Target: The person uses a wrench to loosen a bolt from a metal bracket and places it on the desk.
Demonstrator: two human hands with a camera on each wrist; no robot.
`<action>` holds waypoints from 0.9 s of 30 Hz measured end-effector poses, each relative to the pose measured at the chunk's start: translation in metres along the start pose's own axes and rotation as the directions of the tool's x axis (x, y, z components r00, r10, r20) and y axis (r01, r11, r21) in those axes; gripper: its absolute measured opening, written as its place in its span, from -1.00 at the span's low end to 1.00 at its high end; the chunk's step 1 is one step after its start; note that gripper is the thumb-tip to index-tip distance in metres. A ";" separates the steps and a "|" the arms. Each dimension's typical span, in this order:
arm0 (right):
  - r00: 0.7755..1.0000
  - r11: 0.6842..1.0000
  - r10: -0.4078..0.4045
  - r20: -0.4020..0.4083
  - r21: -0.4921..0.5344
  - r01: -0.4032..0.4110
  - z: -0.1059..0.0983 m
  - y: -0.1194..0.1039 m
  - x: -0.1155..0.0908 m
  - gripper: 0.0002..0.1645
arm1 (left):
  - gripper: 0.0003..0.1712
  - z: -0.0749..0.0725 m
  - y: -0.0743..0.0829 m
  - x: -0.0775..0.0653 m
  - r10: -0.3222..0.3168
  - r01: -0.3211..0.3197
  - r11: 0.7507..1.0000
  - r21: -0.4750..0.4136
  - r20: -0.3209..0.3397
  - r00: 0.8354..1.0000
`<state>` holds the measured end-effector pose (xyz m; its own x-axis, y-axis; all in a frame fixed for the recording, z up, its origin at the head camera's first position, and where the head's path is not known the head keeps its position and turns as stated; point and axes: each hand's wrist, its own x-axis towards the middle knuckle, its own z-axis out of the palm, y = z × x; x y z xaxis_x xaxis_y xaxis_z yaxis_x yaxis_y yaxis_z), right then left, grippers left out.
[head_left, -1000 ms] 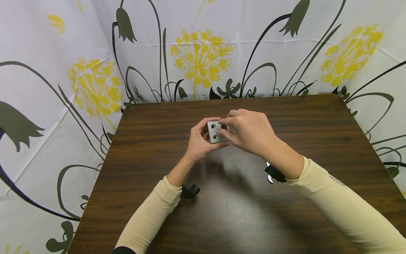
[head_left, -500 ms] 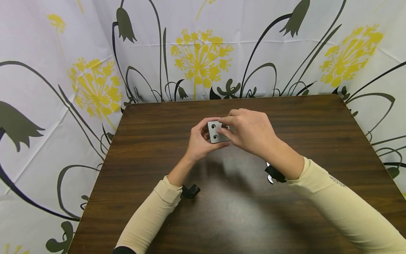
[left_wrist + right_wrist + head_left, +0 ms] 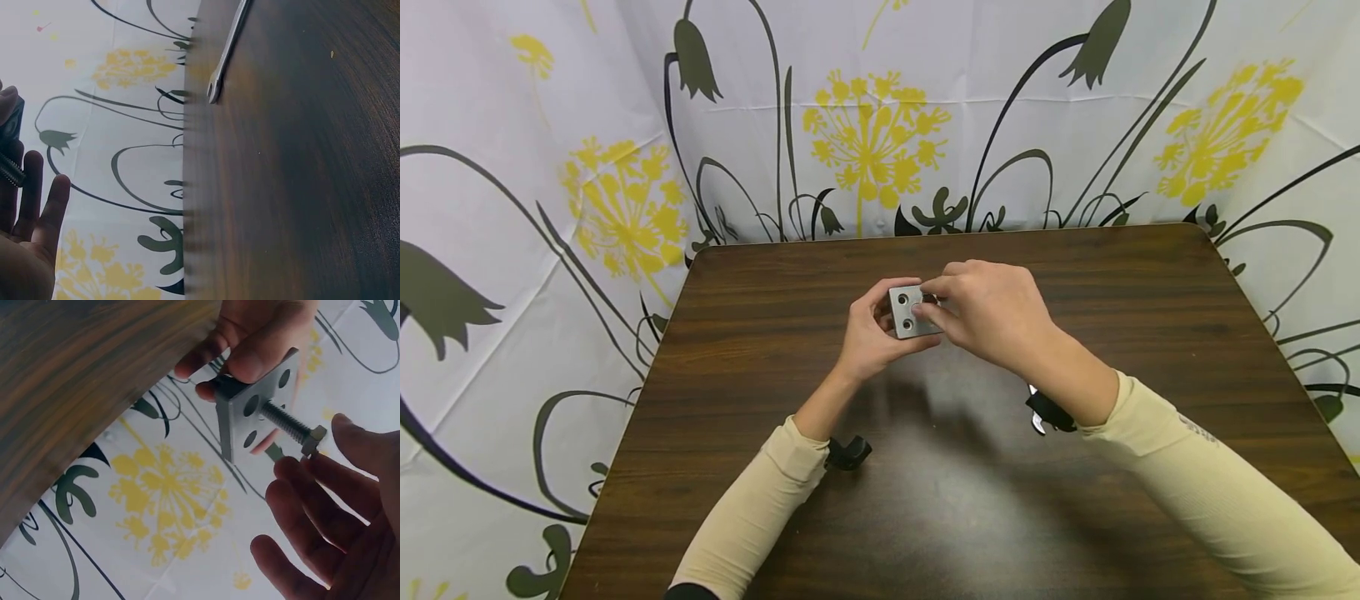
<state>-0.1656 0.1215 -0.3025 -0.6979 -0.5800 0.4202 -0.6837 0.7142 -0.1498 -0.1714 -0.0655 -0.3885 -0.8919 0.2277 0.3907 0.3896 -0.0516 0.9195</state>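
Left hand (image 3: 867,340) grips the block (image 3: 902,313) in the air over the table (image 3: 760,329), one side edge toward the palm, a finger along the top edge and thumb along the bottom. Grip by the edges probably chosen to leave the drilled face bare and the block steady against turning. Face tipped up toward the wearer, two holes plain in the head view. Bolt (image 3: 287,422) stands out from that face near its middle, hex head outward, a good run of thread exposed; looks only part-way in. Right hand (image 3: 988,304) comes in from the other side, thumb and forefinger curled round the bolt head: forefinger seems to touch, thumb shows a sliver of gap, so a light hold, suited to finger-turning. Its other fingers are loosely bent, spread below the head, apart from the block, presumably out of the way. Right wrist arched, back of hand up; left forearm slants up and inward, lower than the right. Two left-hand fingers extend past the block in the left wrist view. Wrench (image 3: 229,51) lies on the table, untouched; perhaps kept for tightening.
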 end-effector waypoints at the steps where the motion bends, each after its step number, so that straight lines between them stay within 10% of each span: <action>1: 1.000 1.000 -0.003 0.005 0.001 0.003 0.000 0.000 0.000 -0.72 | -0.22 0.000 0.000 0.000 -0.003 0.003 1.000 -0.003 0.001 1.000; 27: 0.999 0.999 -0.047 0.000 0.001 0.047 0.000 0.000 0.000 -0.68 | -0.18 -0.006 -0.020 0.000 0.015 -0.015 1.000 0.007 0.003 1.000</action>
<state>-0.1654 0.1212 -0.3022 -0.6649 -0.6127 0.4271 -0.7159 0.6858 -0.1307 -0.1810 -0.0702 -0.4070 -0.8853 0.2300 0.4042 0.4045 -0.0480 0.9133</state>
